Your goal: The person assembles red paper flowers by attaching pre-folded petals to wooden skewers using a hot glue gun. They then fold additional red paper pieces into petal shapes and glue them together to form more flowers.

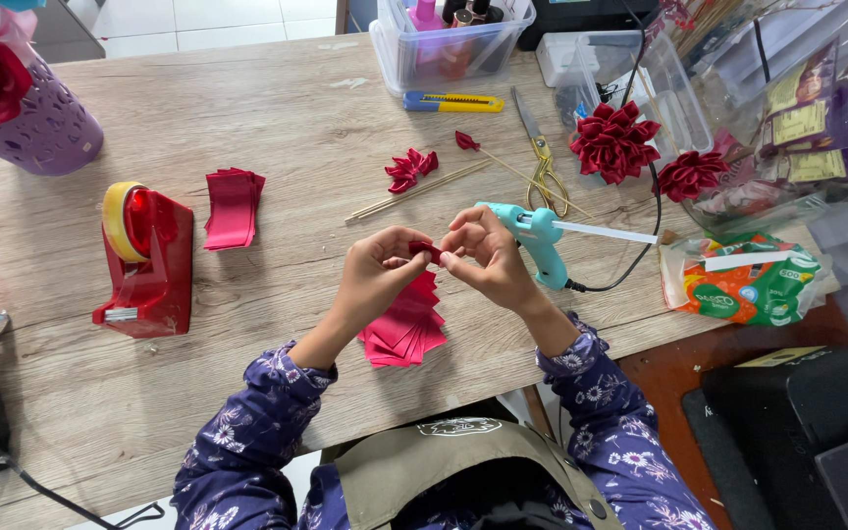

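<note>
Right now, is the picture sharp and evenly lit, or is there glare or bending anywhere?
Head view: soft, even daylight, with faint shadows under both hands, left hand and right hand; the red ribbon piece is sharp; glare whitens the clear plastic bags; the wide lens bows the table edge.

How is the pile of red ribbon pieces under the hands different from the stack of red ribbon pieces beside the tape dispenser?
The pile under the hands is fanned out, with corners pointing many ways; the stack beside the tape dispenser lies neat and aligned. The pile is a brighter pinkish red; the stack is a darker red. The pile lies partly hidden below the left hand and right hand; the stack lies untouched, apart from both. Both rest flat on the wooden table.
</note>
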